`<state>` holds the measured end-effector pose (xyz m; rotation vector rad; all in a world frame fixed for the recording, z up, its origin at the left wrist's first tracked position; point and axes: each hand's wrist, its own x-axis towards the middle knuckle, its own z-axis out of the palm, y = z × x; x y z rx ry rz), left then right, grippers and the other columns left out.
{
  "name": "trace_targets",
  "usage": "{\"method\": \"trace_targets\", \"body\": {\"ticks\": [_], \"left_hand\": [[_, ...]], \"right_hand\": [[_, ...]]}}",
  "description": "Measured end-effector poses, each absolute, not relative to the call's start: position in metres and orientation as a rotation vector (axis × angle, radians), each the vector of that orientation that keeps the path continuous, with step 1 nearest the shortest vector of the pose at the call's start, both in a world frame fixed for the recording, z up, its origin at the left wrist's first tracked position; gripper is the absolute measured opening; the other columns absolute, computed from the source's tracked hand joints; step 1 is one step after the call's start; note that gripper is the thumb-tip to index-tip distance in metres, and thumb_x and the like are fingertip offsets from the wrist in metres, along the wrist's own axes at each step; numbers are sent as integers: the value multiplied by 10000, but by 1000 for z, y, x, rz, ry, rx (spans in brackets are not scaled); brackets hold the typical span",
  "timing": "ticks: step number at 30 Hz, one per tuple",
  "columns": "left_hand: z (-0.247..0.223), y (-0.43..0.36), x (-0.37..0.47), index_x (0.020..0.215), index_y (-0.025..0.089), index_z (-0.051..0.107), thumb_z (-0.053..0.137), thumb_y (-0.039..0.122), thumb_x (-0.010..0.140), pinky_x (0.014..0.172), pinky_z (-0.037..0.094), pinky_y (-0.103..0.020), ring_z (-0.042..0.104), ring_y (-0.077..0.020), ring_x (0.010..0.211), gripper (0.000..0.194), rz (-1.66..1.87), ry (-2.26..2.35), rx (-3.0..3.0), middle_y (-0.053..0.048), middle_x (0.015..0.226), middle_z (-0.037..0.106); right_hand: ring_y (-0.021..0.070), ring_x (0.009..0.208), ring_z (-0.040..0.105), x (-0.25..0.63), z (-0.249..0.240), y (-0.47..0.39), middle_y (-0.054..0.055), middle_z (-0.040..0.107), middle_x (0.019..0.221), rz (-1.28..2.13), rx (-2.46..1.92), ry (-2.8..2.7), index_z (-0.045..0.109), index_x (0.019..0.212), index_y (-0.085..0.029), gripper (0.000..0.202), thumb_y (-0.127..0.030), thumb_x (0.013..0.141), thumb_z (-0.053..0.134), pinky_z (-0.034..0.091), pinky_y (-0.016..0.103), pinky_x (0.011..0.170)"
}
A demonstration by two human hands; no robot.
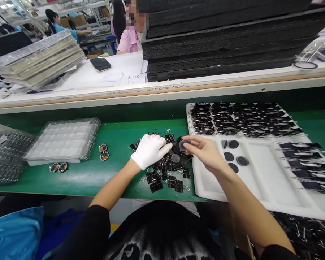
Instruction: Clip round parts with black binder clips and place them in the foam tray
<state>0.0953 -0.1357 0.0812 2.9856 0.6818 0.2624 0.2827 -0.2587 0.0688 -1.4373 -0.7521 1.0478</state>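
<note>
My left hand (pixel 150 151), in a white glove, is over the left part of a pile of black binder clips (pixel 155 180), its fingers curled. Whatever it grips, if anything, is hidden beneath the glove. My bare right hand (pixel 207 153) pinches a round dark disc (pixel 184 145) with a shiny rim between thumb and fingers, at the pile's right side. Below that disc, another round grey disc (pixel 175 158) lies among the clips. The white tray (pixel 206 177) on the right carries several dark discs (pixel 229 156) near my right wrist.
Rows of clipped black pieces (pixel 241 119) fill the tray's back and right side. Clear plastic trays (pixel 62 139) and small round pieces (pixel 104 155) are on the left. A ledge (pixel 111 94) behind holds black foam sheets (pixel 219 43) and a phone (pixel 100 64). People are beyond.
</note>
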Motion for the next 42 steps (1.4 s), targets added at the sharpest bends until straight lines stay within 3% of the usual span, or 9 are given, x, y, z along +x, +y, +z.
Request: {"method": "trace_targets", "body": {"ticks": [2, 5, 11, 15, 20, 23, 34, 38, 42], "left_hand": [[78, -131, 115, 840, 137, 744, 400, 553, 1052, 787, 397, -443, 645, -296, 909, 580, 106, 808, 3077, -146, 870, 685], [74, -130, 132, 820, 143, 757, 489, 467, 1020, 791, 394, -460, 619, -335, 989, 466, -14, 843, 3072, -159, 945, 678], [89, -123, 116, 723, 183, 670, 508, 442, 1012, 823, 404, -408, 612, -240, 895, 421, 0, 848, 2829, -70, 869, 650], [105, -123, 114, 762, 205, 615, 429, 443, 1052, 811, 416, -353, 597, -198, 862, 419, 221, 601, 2751, -42, 860, 634], [102, -127, 124, 788, 234, 507, 504, 451, 968, 622, 336, -301, 491, -160, 609, 282, 313, 850, 2508, 20, 665, 554], [96, -128, 127, 652, 232, 386, 554, 499, 924, 570, 263, -293, 398, -131, 540, 418, 108, 798, 2436, 44, 561, 438], [85, -123, 130, 599, 213, 249, 548, 466, 908, 546, 216, -277, 239, -83, 521, 499, 153, 699, 2373, 71, 540, 232], [82, -126, 129, 606, 209, 275, 539, 433, 924, 532, 231, -258, 254, -77, 542, 470, 103, 609, 2266, 74, 558, 268], [77, -136, 131, 606, 209, 274, 564, 406, 910, 534, 245, -250, 249, -75, 535, 464, 88, 536, 2282, 84, 535, 266]], "right_hand": [[213, 880, 717, 299, 70, -248, 75, 775, 978, 1009, -1386, -667, 762, 1035, -219, 477, -501, 681, 913, 625, 343, 701], [194, 866, 706, 308, 64, -240, 55, 772, 949, 1007, -1272, -577, 754, 1010, -228, 512, -515, 630, 943, 612, 334, 735], [173, 878, 690, 304, 55, -254, 99, 750, 1160, 1250, -1222, -723, 781, 1054, -210, 453, -492, 721, 903, 602, 330, 747], [145, 771, 673, 298, 57, -258, 68, 759, 1014, 1430, -1131, -772, 783, 1030, -206, 408, -460, 735, 905, 591, 301, 683], [139, 744, 686, 300, 54, -258, 40, 741, 965, 1252, -1031, -798, 761, 1017, -215, 331, -423, 788, 879, 594, 314, 745], [144, 759, 693, 303, 52, -259, 35, 737, 940, 1232, -1031, -854, 757, 1020, -222, 291, -404, 818, 860, 589, 313, 756], [191, 959, 698, 316, 53, -261, 74, 764, 1115, 998, -1264, -841, 731, 1146, -241, 375, -458, 852, 812, 575, 342, 842], [209, 924, 713, 332, 54, -265, 71, 780, 1033, 975, -1341, -825, 690, 1122, -231, 411, -469, 821, 836, 566, 373, 849], [235, 969, 701, 343, 56, -270, 86, 767, 1108, 909, -1459, -1049, 772, 1060, -231, 326, -482, 853, 794, 559, 388, 837]]}}
